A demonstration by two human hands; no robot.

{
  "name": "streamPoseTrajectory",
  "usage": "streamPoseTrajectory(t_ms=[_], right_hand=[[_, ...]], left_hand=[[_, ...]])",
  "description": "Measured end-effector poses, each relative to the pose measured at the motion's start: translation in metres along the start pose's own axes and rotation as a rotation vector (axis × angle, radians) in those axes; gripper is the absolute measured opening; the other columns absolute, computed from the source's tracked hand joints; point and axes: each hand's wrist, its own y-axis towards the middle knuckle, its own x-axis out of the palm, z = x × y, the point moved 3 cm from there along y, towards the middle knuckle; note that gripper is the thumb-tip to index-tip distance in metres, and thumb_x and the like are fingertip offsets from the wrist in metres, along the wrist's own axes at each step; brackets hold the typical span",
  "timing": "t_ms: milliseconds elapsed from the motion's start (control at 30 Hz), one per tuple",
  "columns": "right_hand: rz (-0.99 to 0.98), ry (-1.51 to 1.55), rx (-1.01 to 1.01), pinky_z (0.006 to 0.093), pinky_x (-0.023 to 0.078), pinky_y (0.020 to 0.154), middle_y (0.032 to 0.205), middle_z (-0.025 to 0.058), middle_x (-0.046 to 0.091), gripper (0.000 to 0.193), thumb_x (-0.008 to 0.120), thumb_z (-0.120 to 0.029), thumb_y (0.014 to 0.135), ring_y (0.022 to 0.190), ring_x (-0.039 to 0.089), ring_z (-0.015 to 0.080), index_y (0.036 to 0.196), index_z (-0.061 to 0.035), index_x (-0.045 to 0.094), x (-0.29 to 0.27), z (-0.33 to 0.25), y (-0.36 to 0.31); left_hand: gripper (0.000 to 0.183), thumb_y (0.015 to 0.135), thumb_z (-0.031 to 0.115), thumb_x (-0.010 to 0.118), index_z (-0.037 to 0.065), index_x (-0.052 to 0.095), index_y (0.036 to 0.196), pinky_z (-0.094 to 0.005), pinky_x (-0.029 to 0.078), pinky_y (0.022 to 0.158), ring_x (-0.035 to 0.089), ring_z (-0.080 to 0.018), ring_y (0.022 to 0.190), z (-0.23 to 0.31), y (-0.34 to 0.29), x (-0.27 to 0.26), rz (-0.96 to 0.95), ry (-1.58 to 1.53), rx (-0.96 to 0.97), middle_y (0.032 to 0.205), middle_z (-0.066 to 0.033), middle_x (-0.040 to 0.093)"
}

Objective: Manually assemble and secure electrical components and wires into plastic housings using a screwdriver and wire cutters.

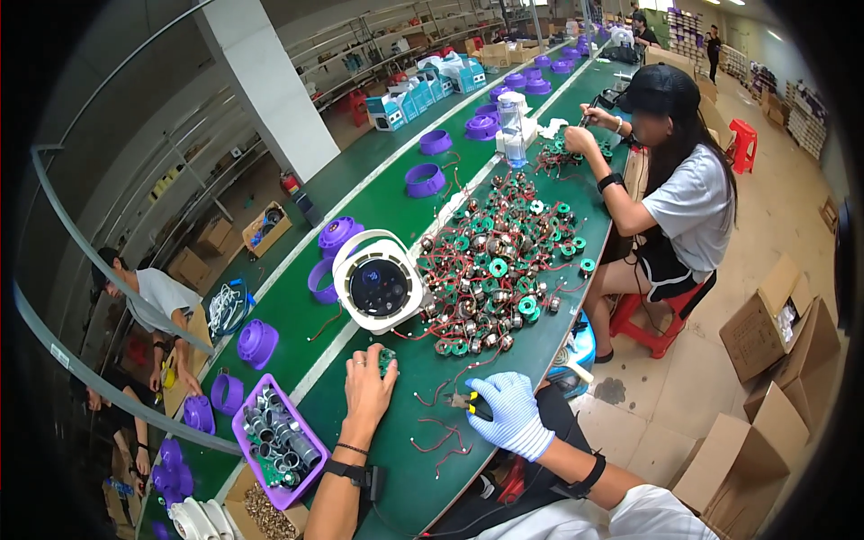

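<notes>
My bare left hand (367, 389) is closed on a small green circuit board (387, 362) at the table's surface; the fingers hide part of it. My right hand (513, 416), in a striped white-and-blue glove, grips cutting pliers (466, 402) with yellow-and-black handles, their jaws toward the left hand. Loose red wires (439, 443) lie on the green table below the pliers. Beyond both hands spreads a big heap of small motors (495, 270) with green round boards and red wires. A white round device (378, 283) with a dark lit display stands at the heap's left.
Left of my forearm is a purple tray (317, 461) of grey cylindrical parts, beside a cardboard box (241, 513) of small metal pieces. Purple rings (425, 180) line the green belt (378, 200). A co-worker (688, 171) sits at the right; another person (162, 301) works across the belt.
</notes>
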Motion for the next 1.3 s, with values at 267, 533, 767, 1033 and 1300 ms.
streamPoseTrajectory(t_ms=[267, 533, 767, 1033, 1300], right_hand=[[0.131, 0.079, -0.072, 0.0457, 0.049, 0.079, 0.095, 0.0101, 0.065, 0.05, 0.085, -0.023, 0.075, 0.087, 0.062, 0.0329, 0.12, -0.01, 0.068, -0.023, -0.003, 0.006], [0.194, 0.331, 0.015, 0.0423, 0.053, 0.079, 0.094, 0.0121, 0.068, 0.049, 0.086, -0.015, 0.071, 0.085, 0.066, 0.0334, 0.116, -0.0072, 0.072, -0.038, 0.051, 0.022], [0.035, 0.183, 0.067, 0.047, 0.052, 0.081, 0.094, 0.0117, 0.07, 0.045, 0.084, -0.022, 0.067, 0.09, 0.065, 0.0364, 0.109, -0.01, 0.074, -0.04, 0.041, 0.032], [0.029, 0.173, 0.036, 0.047, 0.052, 0.076, 0.088, 0.0087, 0.069, 0.049, 0.085, -0.024, 0.066, 0.083, 0.067, 0.0348, 0.111, -0.0105, 0.072, -0.028, 0.046, 0.038], [0.108, 0.046, 0.111, 0.0458, 0.053, 0.074, 0.085, 0.008, 0.07, 0.046, 0.085, -0.022, 0.065, 0.081, 0.067, 0.035, 0.108, -0.0113, 0.074, -0.036, 0.027, 0.034]], left_hand=[[0.052, 0.096, 0.038, 0.071, 0.01, 0.057, 0.136, -0.0551, 0.046, 0.097, 0.052, -0.0379, 0.121, 0.033, 0.006, -0.025, 0.045, 0.228, 0.223, 0.129, -0.0181, 0.055], [0.022, 0.1, 0.017, 0.063, -0.002, 0.072, 0.094, -0.0369, 0.056, 0.064, 0.071, -0.0236, 0.062, 0.064, 0.163, -0.179, -0.125, -0.266, 0.047, 0.072, -0.0137, 0.073], [0.037, 0.091, 0.032, 0.068, -0.001, 0.074, 0.107, -0.0499, 0.056, 0.091, 0.072, -0.0431, 0.103, -0.142, 0.385, -0.011, 0.074, 0.044, -0.169, 0.104, -0.0271, 0.074], [0.022, 0.09, 0.026, 0.068, 0.005, 0.067, 0.094, -0.042, 0.058, 0.058, 0.061, -0.0257, 0.062, -0.356, 0.445, 0.114, -0.242, -0.405, -0.803, 0.082, -0.0096, 0.062], [0.021, 0.098, 0.018, 0.053, 0.006, 0.059, 0.115, -0.0483, 0.06, 0.066, 0.072, -0.0401, 0.083, -0.292, 0.455, 0.084, 0.187, -0.291, -0.376, 0.103, -0.0234, 0.071]])
